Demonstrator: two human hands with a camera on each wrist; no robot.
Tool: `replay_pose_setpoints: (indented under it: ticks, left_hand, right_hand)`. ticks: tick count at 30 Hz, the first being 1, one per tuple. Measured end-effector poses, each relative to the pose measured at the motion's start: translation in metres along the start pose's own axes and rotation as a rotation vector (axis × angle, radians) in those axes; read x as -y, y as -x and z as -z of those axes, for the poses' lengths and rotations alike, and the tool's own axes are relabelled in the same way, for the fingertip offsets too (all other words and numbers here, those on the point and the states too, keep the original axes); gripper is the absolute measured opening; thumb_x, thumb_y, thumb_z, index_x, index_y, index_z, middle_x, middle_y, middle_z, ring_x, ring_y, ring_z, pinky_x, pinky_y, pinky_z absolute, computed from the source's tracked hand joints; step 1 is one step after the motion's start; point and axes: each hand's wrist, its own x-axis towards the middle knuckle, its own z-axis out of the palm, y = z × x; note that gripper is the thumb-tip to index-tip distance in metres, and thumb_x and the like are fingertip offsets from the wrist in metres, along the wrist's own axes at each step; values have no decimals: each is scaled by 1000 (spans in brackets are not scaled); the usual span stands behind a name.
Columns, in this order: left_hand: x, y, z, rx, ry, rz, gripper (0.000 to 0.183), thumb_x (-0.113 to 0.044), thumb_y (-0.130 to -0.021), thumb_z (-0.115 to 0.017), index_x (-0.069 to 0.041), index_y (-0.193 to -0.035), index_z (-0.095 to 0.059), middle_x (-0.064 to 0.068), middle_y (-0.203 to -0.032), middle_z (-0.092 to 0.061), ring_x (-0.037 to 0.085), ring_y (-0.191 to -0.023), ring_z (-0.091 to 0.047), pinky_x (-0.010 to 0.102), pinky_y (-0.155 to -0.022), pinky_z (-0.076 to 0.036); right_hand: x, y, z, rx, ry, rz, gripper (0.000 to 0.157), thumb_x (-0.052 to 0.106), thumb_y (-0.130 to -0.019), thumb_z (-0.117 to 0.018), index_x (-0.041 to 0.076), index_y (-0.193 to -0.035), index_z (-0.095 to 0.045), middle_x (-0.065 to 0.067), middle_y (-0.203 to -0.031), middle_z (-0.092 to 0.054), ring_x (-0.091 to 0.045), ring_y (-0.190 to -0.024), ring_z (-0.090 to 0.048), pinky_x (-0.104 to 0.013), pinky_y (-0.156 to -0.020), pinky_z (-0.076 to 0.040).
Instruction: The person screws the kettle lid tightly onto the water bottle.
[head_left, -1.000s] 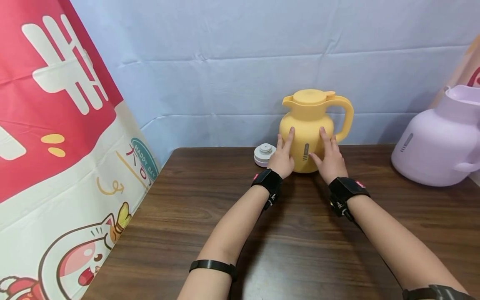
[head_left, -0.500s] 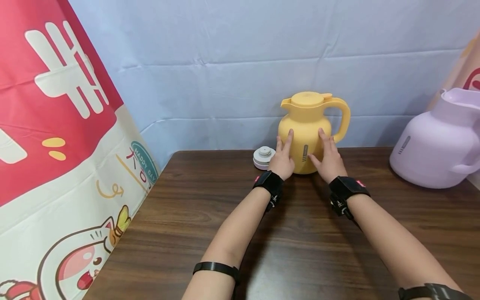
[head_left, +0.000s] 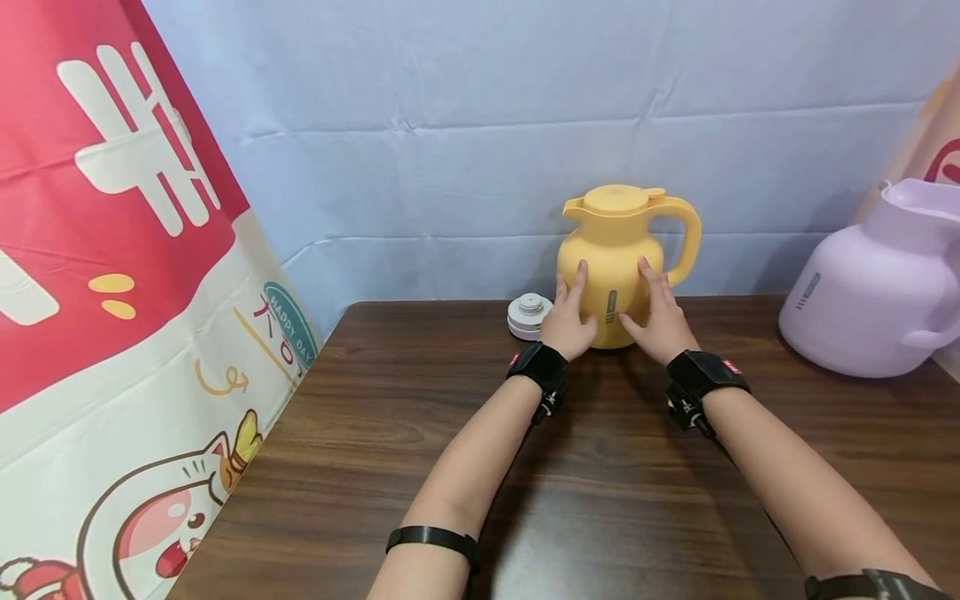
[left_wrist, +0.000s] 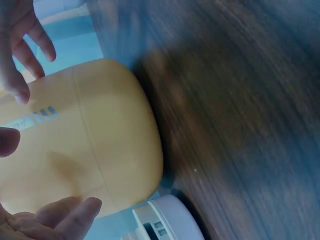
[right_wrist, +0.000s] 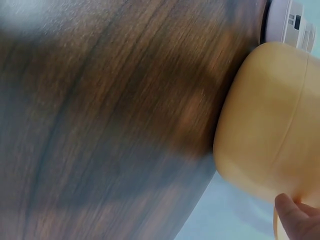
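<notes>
A yellow thermos jug stands upright near the table's back edge, its lid on, spout left and handle right. My left hand lies along the jug's left side, fingers straight and spread, thumb across the front. On the other side is my right hand, fingers extended along the body near the handle and thumb pointing inward. In the left wrist view, fingers of both hands flank the jug body. The right wrist view shows one right fingertip at the jug's side.
A round white-and-lilac lid-like piece sits just left of the jug, by my left hand. A larger lilac jug without a lid stands at the right. Behind the wooden table hangs a pale blue cloth; a printed curtain borders the left.
My left thumb has spread out over the jug's front. The right hand and wrist have shifted slightly right. The jug stays in place; the head view has tilted a little.
</notes>
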Motion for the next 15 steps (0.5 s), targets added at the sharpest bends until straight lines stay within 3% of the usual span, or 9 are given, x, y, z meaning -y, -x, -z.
replay_pose_setpoints:
  ticks: [8,11,15]
  left_hand:
    - [1,0,-3,19,-27,6,88,-25,-92,-58,-39,-150,7,18,-156,-3,32,-105,-59,32,-70,-48]
    - [2,3,0,46,-6,-6,88,-28,-93,-57,-38,-150,9,18,-156,0,35,-120,-50,36,-84,-48]
    - [1,12,2,74,58,-10,89,-36,-92,-58,-40,-150,9,17,-157,1,36,-134,-32,42,-99,-40]
  right_hand:
    - [-1,1,4,40,7,-12,93,6,-88,-66,21,-154,-3,-30,-152,-5,-47,-138,-1,-72,-97,-19]
    - [-1,3,11,95,30,6,95,9,-88,-66,22,-154,2,-31,-152,-4,-49,-138,-1,-72,-96,-19]
    - [-6,7,25,157,78,28,95,15,-90,-66,22,-154,5,-29,-152,-11,-52,-134,-15,-69,-97,-23]
